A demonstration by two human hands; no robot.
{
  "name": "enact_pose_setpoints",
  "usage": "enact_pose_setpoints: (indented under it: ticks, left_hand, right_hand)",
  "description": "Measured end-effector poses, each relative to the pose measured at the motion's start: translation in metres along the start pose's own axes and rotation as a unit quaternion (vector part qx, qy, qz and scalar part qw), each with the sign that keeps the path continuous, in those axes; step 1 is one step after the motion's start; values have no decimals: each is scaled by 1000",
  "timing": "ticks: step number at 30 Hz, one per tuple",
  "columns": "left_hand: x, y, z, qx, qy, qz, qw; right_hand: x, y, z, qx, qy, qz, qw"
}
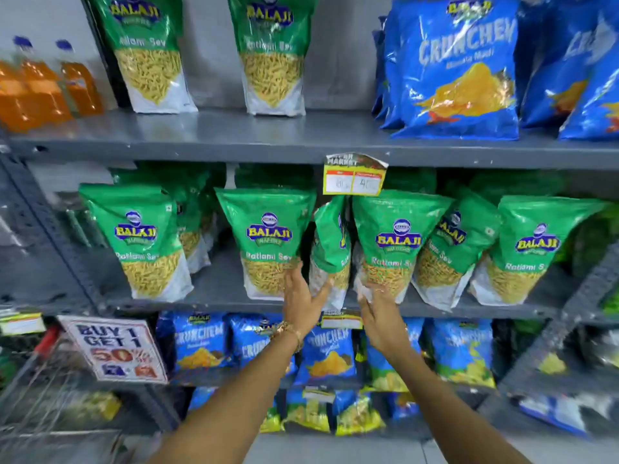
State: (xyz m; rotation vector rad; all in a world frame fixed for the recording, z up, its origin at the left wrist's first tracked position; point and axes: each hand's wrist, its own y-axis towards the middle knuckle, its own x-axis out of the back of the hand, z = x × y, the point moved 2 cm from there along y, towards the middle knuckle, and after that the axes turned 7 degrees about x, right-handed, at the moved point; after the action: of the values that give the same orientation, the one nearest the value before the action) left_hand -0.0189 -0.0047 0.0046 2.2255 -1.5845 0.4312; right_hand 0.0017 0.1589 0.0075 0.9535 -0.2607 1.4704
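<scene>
On the middle shelf (221,286) stand several green Balaji Ratlami Sev bags. One narrow bag (330,242) is turned edge-on between a front-facing bag on its left (268,249) and another on its right (397,252). My left hand (303,298), with a gold bracelet on the wrist, is raised with straight fingers against the left bag's lower right edge, its thumb spread onto the edge-on bag. My right hand (376,304) lies flat with its fingers touching the bottom left corner of the right bag. Neither hand closes round a bag.
A price tag (354,177) hangs from the upper shelf edge just above the edge-on bag. Blue Crunchem bags (330,351) fill the shelf below and the top right (455,68). Orange bottles (43,85) stand top left. A promotion sign (115,349) and a wire trolley (43,393) sit lower left.
</scene>
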Motion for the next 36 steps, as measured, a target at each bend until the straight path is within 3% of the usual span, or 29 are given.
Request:
enact_pose_setpoints:
  ticks: [4,11,16,21,23,26,30,36]
  left_hand:
    - [-19,10,-2,62,-5,48,997]
    - [-38,37,-22,133,4,-37,990]
    - [-39,34,-20,142,34,-75,987]
    - [-16,18,3,114,-49,-42,991]
    - [1,10,12,127,-93,-3,988]
    - [30,-4,25,164,-169,48,971]
    - [77,-36,39,194,-188,114,956]
    - [135,-85,24,195,-180,132,955]
  right_hand:
    - [-9,5,-8,-38,31,23,999]
    - [-23,15,-25,-173,226,-35,958]
    - [-25,20,-25,-206,282,-31,937]
    - [-27,23,-24,-236,357,-22,904]
    - [-31,25,-20,-250,384,17,889]
    - [-39,21,-14,-232,399,104,881]
    - [-43,5,-7,-144,396,197,885]
    - [-32,-24,42,-58,387,209,896]
